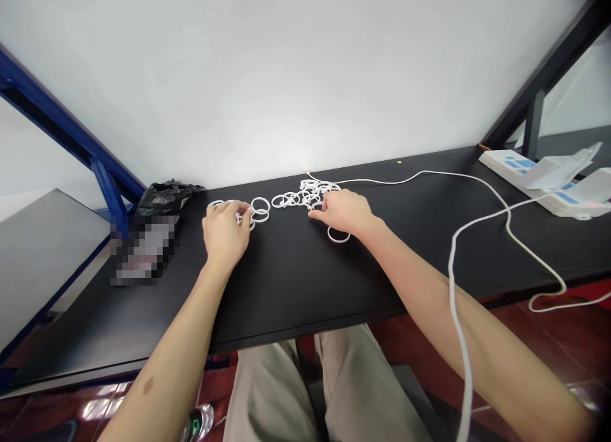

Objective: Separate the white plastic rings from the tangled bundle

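Observation:
Several thin white rings lie on a black table in two groups. At the left group, my left hand (226,229) is closed, with thumb and fingertips pinched at the white rings; one white ring (260,206) shows just right of the fingers. My right hand (346,212) reaches into the larger pile of white rings (310,191), its fingers curled down and the thumb pointing left at the pile's near edge. Another white ring (338,240) shows partly beneath this palm. My right fingertips are mostly hidden, but they seem closed around a ring at the pile.
A white cable (453,257) loops across the right side, passing in front of my right forearm. White-and-blue devices (534,178) stand at the far right. A crumpled black plastic bag (165,197) and a pixelated item (146,251) lie left. A white wall (305,79) rises behind the table (286,296).

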`<state>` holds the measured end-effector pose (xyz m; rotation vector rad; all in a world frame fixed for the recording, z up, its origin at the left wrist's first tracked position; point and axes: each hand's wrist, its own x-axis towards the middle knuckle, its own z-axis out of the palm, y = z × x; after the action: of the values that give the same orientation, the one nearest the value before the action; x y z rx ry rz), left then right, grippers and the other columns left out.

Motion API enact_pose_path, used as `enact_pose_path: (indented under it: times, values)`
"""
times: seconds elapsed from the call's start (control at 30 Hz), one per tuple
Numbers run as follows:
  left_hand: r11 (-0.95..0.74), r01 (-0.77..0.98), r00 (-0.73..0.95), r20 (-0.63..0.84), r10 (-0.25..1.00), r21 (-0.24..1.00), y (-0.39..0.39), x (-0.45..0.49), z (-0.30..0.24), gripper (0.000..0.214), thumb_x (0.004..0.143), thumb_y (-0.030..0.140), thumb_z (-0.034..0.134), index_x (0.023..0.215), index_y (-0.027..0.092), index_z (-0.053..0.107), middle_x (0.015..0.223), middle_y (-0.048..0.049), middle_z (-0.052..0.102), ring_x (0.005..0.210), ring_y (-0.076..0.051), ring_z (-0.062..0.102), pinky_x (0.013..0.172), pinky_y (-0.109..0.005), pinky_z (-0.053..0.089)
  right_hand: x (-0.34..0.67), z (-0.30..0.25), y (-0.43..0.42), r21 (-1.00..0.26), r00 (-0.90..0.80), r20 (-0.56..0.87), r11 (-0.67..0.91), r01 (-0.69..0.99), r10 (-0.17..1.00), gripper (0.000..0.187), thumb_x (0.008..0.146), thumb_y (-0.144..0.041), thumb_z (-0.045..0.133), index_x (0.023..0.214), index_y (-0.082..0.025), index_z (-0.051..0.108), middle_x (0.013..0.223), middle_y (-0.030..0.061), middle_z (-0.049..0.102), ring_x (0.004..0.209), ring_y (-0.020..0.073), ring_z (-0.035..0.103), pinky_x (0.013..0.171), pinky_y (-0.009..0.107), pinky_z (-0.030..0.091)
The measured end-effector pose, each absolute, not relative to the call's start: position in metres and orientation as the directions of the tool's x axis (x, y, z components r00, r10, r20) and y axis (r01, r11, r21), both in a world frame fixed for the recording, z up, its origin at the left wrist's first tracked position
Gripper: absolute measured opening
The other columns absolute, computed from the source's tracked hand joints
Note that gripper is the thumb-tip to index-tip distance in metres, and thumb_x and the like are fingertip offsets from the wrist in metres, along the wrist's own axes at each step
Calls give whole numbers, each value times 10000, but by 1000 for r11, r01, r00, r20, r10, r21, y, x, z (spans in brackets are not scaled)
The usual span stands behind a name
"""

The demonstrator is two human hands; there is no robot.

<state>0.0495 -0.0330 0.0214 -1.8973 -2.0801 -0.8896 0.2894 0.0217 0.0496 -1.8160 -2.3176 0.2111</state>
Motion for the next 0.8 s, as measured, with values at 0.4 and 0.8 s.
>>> enact_pose_path:
  times: [0.4, 0.8]
  values:
    - [-16, 973, -111, 523, 845, 232, -35, 62, 20, 238, 898, 293, 531, 1068, 204, 673, 1133, -126, 658, 1121, -369, 511, 897, -512, 429, 277, 51, 5, -172, -377, 99, 389, 905, 921, 251, 903, -177, 521, 1131, -165, 628, 1038, 135, 718, 924, 307, 675, 705, 401, 507]
    - [-373, 871, 115, 604, 789, 320, -35, 74, 18, 282, 956, 263, 502, 1204, 189, 615, 1052, -64, 692, 1014, -256, 557, 960, -415, 448, 264, 45, 4, -500, -342, 576, 651, 571, 742, 181, 936, -154, 540, 1089, -175, 634, 1061, 72, 710, 947, 205, 651, 823, 341, 501]
